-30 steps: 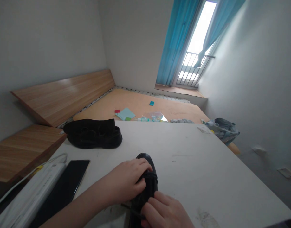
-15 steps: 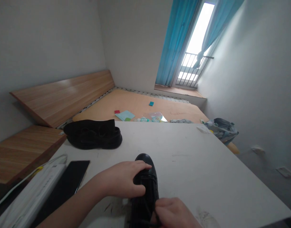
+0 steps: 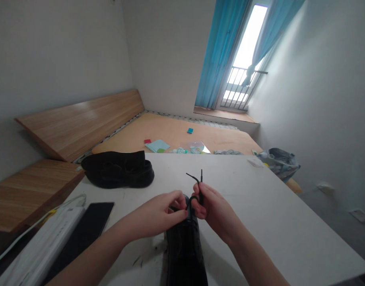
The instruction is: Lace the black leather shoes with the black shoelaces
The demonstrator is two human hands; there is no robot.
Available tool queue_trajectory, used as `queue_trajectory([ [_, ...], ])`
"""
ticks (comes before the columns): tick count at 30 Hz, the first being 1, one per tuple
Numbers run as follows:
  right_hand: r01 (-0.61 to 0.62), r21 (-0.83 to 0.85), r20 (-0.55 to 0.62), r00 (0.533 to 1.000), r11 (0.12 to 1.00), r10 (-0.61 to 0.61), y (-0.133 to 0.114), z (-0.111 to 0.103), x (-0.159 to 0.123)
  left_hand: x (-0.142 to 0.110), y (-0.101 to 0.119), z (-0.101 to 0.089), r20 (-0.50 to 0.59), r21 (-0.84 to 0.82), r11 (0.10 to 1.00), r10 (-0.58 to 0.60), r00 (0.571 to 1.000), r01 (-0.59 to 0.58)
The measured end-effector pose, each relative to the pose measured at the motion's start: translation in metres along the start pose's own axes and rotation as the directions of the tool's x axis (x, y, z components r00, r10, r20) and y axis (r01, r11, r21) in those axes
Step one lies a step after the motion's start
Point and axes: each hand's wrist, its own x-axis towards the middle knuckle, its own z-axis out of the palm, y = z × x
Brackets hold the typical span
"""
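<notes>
Your right grip [image 3: 211,204] pinches the lace [image 3: 201,178] above the shoe [image 3: 187,251], which runs lengthwise away; left grip [image 3: 164,213] alongside, closure unclear.

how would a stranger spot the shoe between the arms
Find the white table, then look low in the middle of the view. The black shoe there runs off the bottom edge, toe pointing away. Unlike the other black shoe, farther left, it has its laces pinched in the right hand.

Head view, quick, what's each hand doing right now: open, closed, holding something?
Left hand: curled over the black shoe; whether it grips anything can't be told.
Right hand: closed, holding the black shoelace.
</notes>
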Motion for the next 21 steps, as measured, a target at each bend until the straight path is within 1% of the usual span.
queue_trajectory([
  [1, -0.015, 0.010, 0.000, 1.000, 1.000, 0.015, 0.001, 0.000, 0.001, 0.000, 0.003, 0.001, -0.029, 0.005, 1.000, -0.004, 1.000, 0.004],
  [3, -0.034, 0.016, 0.003, 0.999, 0.999, 0.034, 0.002, -0.001, 0.000, -0.002, 0.009, 0.004, -0.054, 0.064, 0.998, 0.029, 0.998, -0.026],
  [5, -0.040, 0.002, 0.004, 0.999, 0.999, 0.040, 0.001, -0.001, -0.003, -0.005, 0.014, 0.008, -0.052, 0.118, 0.990, 0.090, 0.995, -0.083],
  [7, -0.040, -0.039, 0.011, 0.999, 0.998, 0.040, -0.001, -0.002, -0.006, -0.007, 0.016, 0.011, -0.031, 0.103, 0.986, 0.135, 0.990, -0.131],
  [9, -0.018, -0.105, 0.003, 1.000, 0.994, 0.019, -0.004, -0.005, -0.006, -0.007, 0.015, 0.012, -0.003, 0.006, 0.990, 0.139, 0.990, -0.139],
  [11, 0.041, -0.176, -0.049, 0.998, 0.984, -0.051, -0.007, -0.011, -0.005, -0.005, 0.013, 0.009, 0.003, -0.116, 0.985, 0.127, 0.992, -0.125],
  [12, 0.081, -0.205, -0.088, 0.991, 0.975, -0.101, -0.008, -0.016, -0.004, -0.005, 0.012, 0.007, -0.008, -0.184, 0.977, 0.112, 0.994, -0.112],
  [14, 0.155, -0.240, -0.166, 0.966, 0.958, -0.198, -0.011, -0.026, -0.002, -0.004, 0.010, 0.001, -0.075, -0.335, 0.939, 0.060, 0.995, -0.082],
  [16, 0.210, -0.239, -0.216, 0.940, 0.948, -0.263, -0.015, -0.038, -0.001, -0.004, 0.009, -0.006, -0.148, -0.506, 0.858, 0.014, 0.989, -0.088],
  [18, 0.254, -0.220, -0.243, 0.921, 0.942, -0.305, -0.020, -0.052, -0.002, -0.006, 0.010, -0.015, -0.201, -0.658, 0.741, -0.004, 0.980, -0.132],
  [20, 0.281, -0.208, -0.256, 0.909, 0.937, -0.330, -0.025, -0.065, -0.007, -0.010, 0.010, -0.027, -0.247, -0.738, 0.650, -0.011, 0.969, -0.180],
  [21, 0.283, -0.211, -0.256, 0.908, 0.936, -0.332, -0.027, -0.071, -0.010, -0.012, 0.009, -0.034, -0.280, -0.743, 0.639, -0.026, 0.960, -0.200],
])
